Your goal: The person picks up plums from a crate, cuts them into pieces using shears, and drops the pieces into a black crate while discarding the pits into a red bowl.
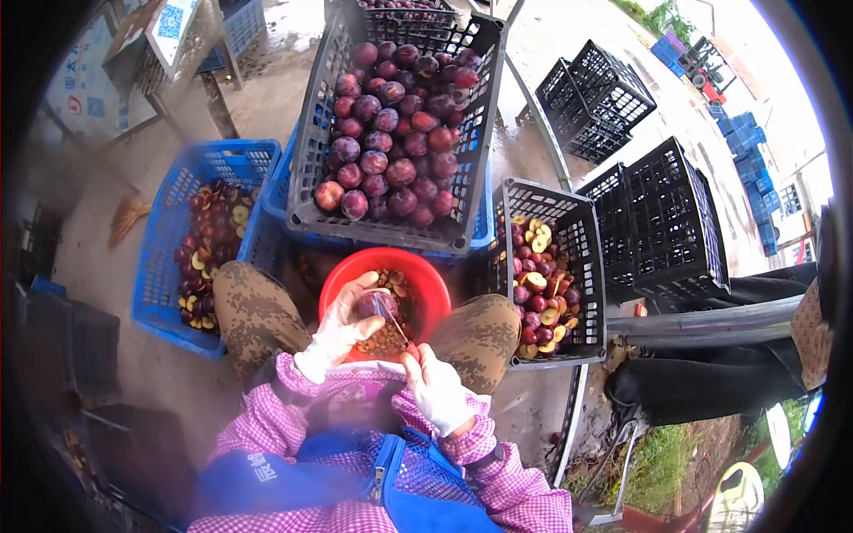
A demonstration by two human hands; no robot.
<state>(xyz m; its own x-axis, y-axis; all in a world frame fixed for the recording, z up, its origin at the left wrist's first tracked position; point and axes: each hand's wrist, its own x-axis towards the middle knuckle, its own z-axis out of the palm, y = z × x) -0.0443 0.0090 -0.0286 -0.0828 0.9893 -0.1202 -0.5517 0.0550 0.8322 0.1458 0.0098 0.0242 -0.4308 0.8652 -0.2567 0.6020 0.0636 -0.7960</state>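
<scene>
Two hands, head view: left grip curled firmly round a plum; right grip wrapped about a small knife at the plum's five o'clock.
Plum: above the red bowl, towards eight o'clock from view centre.
Blade: could skid off smooth skin into the left fingers, likely if pressed hard.

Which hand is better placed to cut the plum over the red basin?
The right hand, most likely: it grips the knife, whose blade reaches the plum. The left hand is occupied holding that plum above the red basin.
</scene>
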